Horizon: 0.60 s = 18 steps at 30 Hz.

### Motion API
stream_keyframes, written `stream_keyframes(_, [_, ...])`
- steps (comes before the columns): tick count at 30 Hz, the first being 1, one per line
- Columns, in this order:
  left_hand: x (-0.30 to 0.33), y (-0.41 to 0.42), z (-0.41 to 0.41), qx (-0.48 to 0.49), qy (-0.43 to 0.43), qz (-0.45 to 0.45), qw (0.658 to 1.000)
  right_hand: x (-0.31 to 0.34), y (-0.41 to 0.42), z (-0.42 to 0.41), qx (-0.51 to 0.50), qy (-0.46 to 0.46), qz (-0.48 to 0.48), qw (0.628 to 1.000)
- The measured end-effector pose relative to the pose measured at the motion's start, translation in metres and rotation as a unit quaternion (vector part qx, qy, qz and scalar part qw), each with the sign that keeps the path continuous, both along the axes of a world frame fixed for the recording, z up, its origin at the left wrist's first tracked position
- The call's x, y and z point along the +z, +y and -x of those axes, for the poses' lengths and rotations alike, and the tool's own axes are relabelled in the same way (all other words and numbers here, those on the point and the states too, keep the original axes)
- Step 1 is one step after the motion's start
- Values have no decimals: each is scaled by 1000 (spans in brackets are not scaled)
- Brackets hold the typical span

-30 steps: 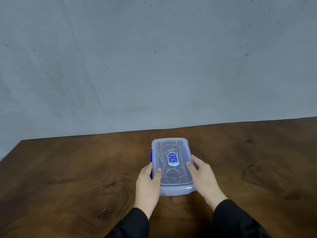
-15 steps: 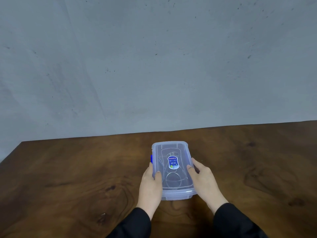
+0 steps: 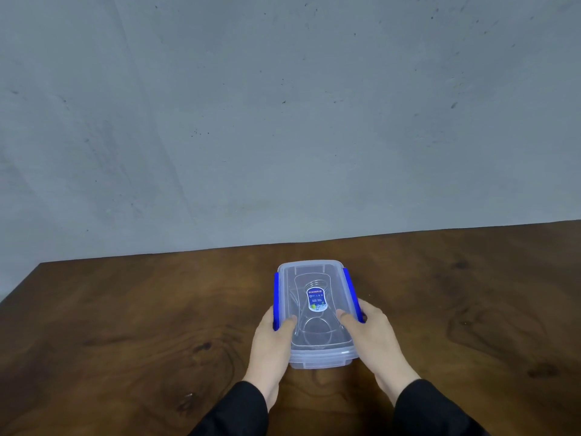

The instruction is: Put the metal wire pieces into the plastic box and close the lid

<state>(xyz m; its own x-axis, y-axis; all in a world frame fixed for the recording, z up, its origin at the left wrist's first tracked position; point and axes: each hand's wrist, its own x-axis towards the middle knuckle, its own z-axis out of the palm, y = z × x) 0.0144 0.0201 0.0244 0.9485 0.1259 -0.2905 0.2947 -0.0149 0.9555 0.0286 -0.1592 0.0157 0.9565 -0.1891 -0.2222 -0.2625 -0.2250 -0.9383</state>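
Observation:
A clear plastic box (image 3: 317, 357) stands on the wooden table with its lid (image 3: 314, 272) lying on top. The lid carries a blue label and has a blue clip (image 3: 276, 294) along the left side and another blue clip (image 3: 350, 287) along the right. Metal wire pieces (image 3: 314, 328) show through the lid, lying inside the box. My left hand (image 3: 272, 344) grips the box's left side, thumb on the lid, fingers at the left clip. My right hand (image 3: 374, 338) grips the right side the same way.
The dark wooden table (image 3: 125, 325) runs left and right of the box, its far edge against a grey wall (image 3: 283, 121). The table's left corner lies at the far left. Black sleeves cover both forearms at the bottom.
Both blue side clips now stand out along the lid's long edges; earlier only a bit of the left one showed. My hands stay on the box's sides.

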Motion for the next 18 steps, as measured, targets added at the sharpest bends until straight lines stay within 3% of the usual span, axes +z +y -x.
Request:
stream_keyframes(6, [-6, -5, -4, -26, -37, -10, 999, -2, 6, -1, 22, -36, 10, 999])
stream_keyframes(18, [-2, -9, -26, -56, -27, -47, 997, -6, 7, -26, 35, -27, 86, 995])
